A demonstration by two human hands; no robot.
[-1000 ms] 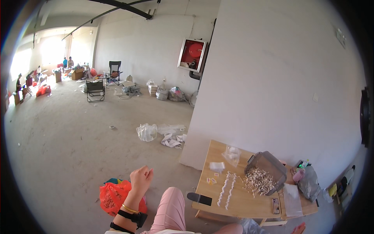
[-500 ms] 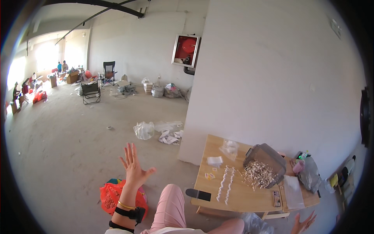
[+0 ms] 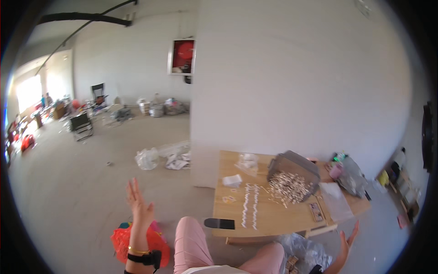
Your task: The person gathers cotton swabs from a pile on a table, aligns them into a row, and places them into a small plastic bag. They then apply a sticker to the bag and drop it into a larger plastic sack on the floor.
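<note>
On table (image 3: 273, 219), tipped bin (image 3: 296, 166) (spilling pale pieces (image 3: 287, 187))

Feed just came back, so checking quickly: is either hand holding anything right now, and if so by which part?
Nothing is held. The left hand is raised, open with fingers spread, above the orange bag. The right hand is open too, off the wooden table.

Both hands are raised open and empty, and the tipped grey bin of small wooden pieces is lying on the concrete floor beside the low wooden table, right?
Not quite. In the head view, the tipped grey bin of small wooden pieces lies on the low wooden table itself, not on the floor. The rest holds: the left hand and the right hand are raised, open and empty.
</note>
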